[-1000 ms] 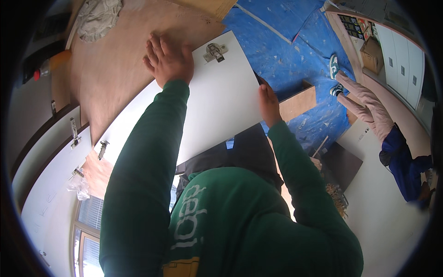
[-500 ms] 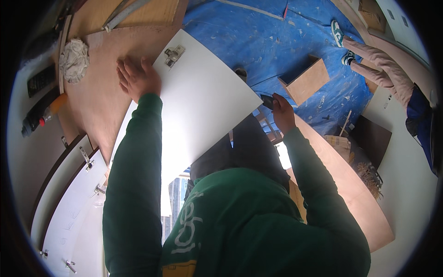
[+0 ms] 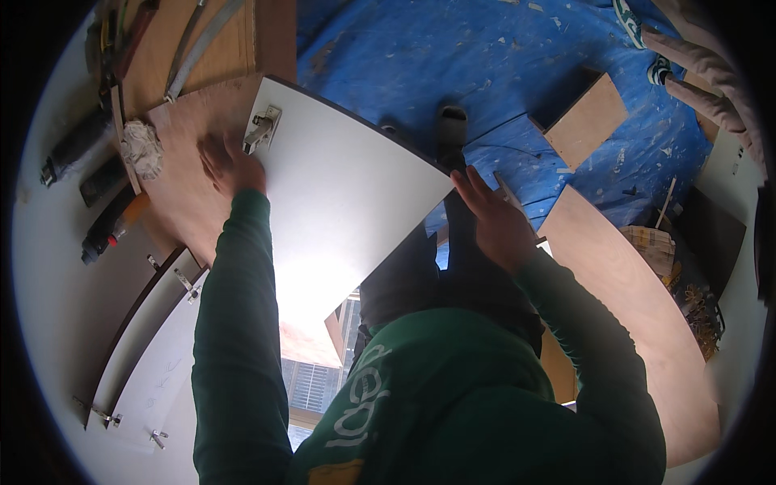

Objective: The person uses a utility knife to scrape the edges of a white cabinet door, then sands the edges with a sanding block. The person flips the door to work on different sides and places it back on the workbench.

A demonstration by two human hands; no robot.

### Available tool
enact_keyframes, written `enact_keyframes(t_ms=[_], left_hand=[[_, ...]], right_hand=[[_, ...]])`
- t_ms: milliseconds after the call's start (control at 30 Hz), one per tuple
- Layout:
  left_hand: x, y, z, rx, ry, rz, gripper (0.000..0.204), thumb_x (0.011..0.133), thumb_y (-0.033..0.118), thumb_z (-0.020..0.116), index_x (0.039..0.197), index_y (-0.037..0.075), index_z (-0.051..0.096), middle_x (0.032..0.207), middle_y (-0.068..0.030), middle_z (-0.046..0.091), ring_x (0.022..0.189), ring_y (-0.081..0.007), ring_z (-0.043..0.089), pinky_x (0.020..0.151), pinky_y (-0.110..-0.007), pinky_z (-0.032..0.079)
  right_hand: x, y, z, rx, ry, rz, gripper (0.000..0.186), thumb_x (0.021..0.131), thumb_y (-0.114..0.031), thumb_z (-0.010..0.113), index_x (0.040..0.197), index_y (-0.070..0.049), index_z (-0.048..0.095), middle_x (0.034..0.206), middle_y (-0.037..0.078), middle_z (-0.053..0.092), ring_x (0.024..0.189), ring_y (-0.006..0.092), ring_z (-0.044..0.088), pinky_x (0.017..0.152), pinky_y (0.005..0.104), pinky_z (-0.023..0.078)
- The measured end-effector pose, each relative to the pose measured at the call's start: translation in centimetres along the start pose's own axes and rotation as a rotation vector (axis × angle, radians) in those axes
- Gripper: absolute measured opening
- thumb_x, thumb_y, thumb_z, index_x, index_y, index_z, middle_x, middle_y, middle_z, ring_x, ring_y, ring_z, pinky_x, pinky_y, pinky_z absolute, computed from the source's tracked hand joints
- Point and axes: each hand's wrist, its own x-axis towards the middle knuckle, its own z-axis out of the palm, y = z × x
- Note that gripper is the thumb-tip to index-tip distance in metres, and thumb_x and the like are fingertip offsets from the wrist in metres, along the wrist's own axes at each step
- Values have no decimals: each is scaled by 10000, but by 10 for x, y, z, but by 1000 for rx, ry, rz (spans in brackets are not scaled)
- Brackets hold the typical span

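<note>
A white cabinet door panel [image 3: 343, 174] with a dark far edge lies before me, its left part over a wooden worktop [image 3: 182, 121]. A metal hinge [image 3: 263, 129] is fixed near its far left corner. My left hand [image 3: 232, 168] rests at the panel's left edge beside the hinge, fingers spread above the wood. My right hand [image 3: 495, 217] is at the panel's right corner. Its fingers are stretched out, the tips touching the corner; the thumb is hidden. I see no dark object in that hand.
Power tools [image 3: 113, 230] and a crumpled whitish cloth [image 3: 143, 149] are at the left. Curved white panels with hinges [image 3: 153, 356] stand lower left. On the blue sheet [image 3: 501, 65] lies an open wooden box [image 3: 586, 121]. A curved plywood board [image 3: 622, 299] stands right; a person's legs [image 3: 699, 73] show at the far right.
My right hand has shifted from holding a small dark flat object to lying stretched at the panel's corner. The panel has tilted, and its dark far edge now shows. My view has shifted.
</note>
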Motion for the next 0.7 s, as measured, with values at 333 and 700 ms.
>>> enact_keyframes(t_ms=[333,700], left_hand=[[5,-17,16,18,9,108,693,1049,554,425,1587,118,418,1700,-78,314,1547,-289,304,1232,-532,238],[-3,27,-9,-89,-6,-22,707,1028,541,448,1583,105,416,1695,-82,318,1566,-297,273,1236,-561,221]], right_hand=[[-9,51,-14,475,41,307,639,974,49,510,1581,-109,391,1406,226,618,1131,365,707,885,403,598],[27,2,-29,403,196,269,450,1043,-69,543,1486,3,508,1427,271,597,1188,369,675,1000,392,540]])
